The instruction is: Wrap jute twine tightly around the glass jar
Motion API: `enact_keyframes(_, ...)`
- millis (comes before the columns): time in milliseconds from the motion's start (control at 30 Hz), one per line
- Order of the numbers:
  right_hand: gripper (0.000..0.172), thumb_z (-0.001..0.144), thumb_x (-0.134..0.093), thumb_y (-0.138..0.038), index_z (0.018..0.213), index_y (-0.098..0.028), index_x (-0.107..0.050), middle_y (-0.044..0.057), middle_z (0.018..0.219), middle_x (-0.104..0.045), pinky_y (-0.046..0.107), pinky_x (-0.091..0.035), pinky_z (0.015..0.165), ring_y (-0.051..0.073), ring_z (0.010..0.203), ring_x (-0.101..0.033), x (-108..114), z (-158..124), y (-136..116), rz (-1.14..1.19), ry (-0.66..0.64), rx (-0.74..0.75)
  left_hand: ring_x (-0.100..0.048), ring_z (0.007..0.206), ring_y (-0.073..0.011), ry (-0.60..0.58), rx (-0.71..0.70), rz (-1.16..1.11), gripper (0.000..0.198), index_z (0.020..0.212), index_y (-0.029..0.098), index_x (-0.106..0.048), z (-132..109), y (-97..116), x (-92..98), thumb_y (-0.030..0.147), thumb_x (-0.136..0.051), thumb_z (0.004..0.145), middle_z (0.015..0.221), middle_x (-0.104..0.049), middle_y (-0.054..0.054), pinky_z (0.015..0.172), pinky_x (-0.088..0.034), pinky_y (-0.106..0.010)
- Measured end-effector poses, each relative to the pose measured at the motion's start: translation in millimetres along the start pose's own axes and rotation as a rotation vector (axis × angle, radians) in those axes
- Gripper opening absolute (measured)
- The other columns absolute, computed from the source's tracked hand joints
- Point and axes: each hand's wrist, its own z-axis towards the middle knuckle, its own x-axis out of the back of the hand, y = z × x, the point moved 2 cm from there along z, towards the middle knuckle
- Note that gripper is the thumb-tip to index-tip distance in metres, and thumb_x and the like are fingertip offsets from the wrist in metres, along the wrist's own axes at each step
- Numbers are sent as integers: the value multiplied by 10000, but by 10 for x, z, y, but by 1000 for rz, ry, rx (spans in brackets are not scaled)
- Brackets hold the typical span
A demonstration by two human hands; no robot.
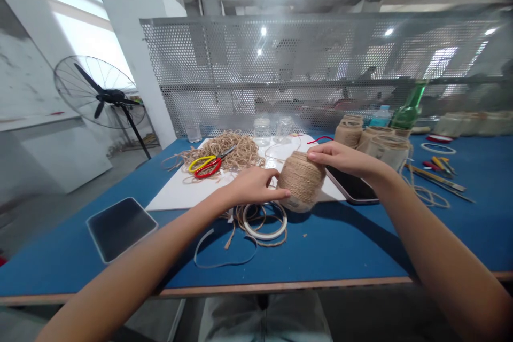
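A glass jar wound with jute twine (301, 176) stands tilted over the near edge of the white sheet, with some bare glass showing low down. My right hand (334, 157) grips its upper right side, thumb and fingers closed on the rim. At its left side is my left hand (256, 186), thumb against the twine and fingers curled round behind, partly hidden. Just below the jar, a white ring (265, 236) of tape lies among loose twine. Scissors with yellow and red handles (206, 166) rest on a heap of jute twine (236, 148).
Phones lie to the left (122, 228) and right (355, 187) on the blue table (320, 256). Twine-wrapped jars (348, 131) and a green bottle (411, 107) stand back right, near pencils (436, 177). Clear jars (262, 131) stand before a perforated metal screen (240, 69).
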Motion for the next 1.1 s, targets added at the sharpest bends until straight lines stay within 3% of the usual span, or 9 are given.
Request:
enact_keyframes(100,426,821,-393,-492,563,-160,-460,2,571,-455,273,-325,574,120,580,-408,-24,10,-3,-69,25,-63,-556,607,-174,22,22,47,581,998,195,-568,-9,49,-4,684,-389,740,692,-624,-25,492,-306,-235)
enact_keyframes(300,464,844,-297,-523,606,-162,-465,19,634,-475,294,-337,613,135,610,-401,-79,35,-57,-73,207,-127,-585,650,-203,56,29,150,627,990,180,-555,-16,107,-16,713,-344,737,739,-637,-51,530,-358,-255)
enact_keyframes(500,390,828,-368,-463,587,-165,-444,-17,574,-395,263,-291,548,108,551,-350,-81,48,-84,-168,166,-75,-590,648,-210,95,-12,222,629,974,169,-545,-43,141,-21,711,-317,752,769,-643,-62,522,-359,-257)
enact_keyframes(867,358,828,-385,-452,716,-150,-541,12,672,-511,262,-351,603,128,628,-443,-107,27,-95,32,76,-38,-564,614,-159,36,-171,158,529,1022,205,-548,-17,-110,73,634,-317,817,687,-626,-18,557,-337,-236)
enact_keyframes(1100,355,824,-389,-457,684,-160,-521,3,644,-490,270,-342,593,125,602,-424,-95,50,-45,41,87,-28,-564,608,-154,27,-202,162,510,1066,213,-540,-39,-115,89,612,-354,810,670,-616,-7,575,-342,-231)
